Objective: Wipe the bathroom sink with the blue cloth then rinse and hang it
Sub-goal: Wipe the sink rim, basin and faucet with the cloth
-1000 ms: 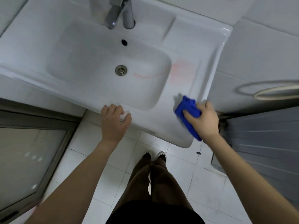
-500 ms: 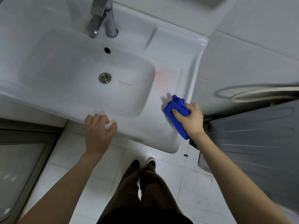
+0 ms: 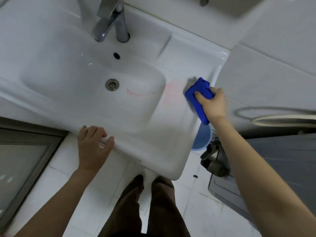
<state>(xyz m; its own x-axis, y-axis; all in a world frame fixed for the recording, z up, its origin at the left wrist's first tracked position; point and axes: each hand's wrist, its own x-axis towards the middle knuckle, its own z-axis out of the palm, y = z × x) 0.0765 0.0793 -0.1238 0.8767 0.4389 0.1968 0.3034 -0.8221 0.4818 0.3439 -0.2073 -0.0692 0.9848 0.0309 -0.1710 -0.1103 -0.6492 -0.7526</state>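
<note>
The right hand (image 3: 211, 103) gripped the folded blue cloth (image 3: 198, 94) and pressed it on the flat ledge of the sink (image 3: 172, 134), just beside a pink stain (image 3: 171, 93). The left hand (image 3: 93, 146) gripped the front rim, well apart

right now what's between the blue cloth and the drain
A pink smear on the ledge by the cloth, then a thin pink streak in the basin near the drain; head view.

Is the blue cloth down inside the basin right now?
No, the right hand holds the cloth on the flat ledge right of the basin, beside the pink smear.
</note>
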